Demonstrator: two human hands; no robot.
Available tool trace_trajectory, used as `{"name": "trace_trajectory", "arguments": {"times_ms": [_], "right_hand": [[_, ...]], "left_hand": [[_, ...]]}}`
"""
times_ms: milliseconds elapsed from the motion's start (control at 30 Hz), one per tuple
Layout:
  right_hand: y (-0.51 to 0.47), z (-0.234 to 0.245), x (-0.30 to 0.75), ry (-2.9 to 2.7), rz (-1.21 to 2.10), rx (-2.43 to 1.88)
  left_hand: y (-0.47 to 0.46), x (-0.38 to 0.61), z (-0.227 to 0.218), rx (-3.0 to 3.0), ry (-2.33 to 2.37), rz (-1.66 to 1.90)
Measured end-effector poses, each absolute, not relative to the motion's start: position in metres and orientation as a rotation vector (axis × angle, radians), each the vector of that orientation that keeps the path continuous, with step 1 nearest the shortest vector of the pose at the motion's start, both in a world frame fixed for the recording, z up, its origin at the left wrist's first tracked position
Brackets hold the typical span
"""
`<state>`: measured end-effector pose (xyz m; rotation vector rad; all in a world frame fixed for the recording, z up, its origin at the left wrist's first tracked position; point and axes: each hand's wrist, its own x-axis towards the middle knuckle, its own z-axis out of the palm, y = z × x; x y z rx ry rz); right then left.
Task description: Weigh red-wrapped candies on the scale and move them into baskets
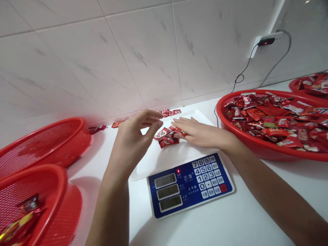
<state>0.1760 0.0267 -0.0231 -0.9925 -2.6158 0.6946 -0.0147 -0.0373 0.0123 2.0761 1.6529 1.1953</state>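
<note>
A small heap of red wrapped candies [167,136] lies on the white pan [151,160] of a digital scale. My right hand [193,131] reaches in from the right, fingers stretched out flat, touching the right side of the heap. Above the pan's left part hovers my left hand [134,136], its fingers curved and apart from the thumb, with nothing visible between them. The blue scale panel [189,184] with its keypad and three displays faces me; a small red light is lit on it.
A large red basket [256,150] full of wrapped candies stands on the right, another red basket [294,89] behind it. On the left are two red baskets, the rear one [82,133] and the nearer one [57,184] holding a few packets. Loose candies [167,112] lie along the tiled wall.
</note>
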Motion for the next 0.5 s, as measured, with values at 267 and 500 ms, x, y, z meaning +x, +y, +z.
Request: {"name": "trace_trajectory", "arguments": {"times_ms": [267, 500], "right_hand": [[0.030, -0.016, 0.176, -2.423, 0.520, -1.022], [0.032, -0.008, 0.185, -2.113, 0.768, -1.024]], "left_hand": [[-0.036, -0.018, 0.010, 2.089, 1.605, 1.246], [-0.036, -0.017, 0.012, 2.053, 1.619, 1.253]]}}
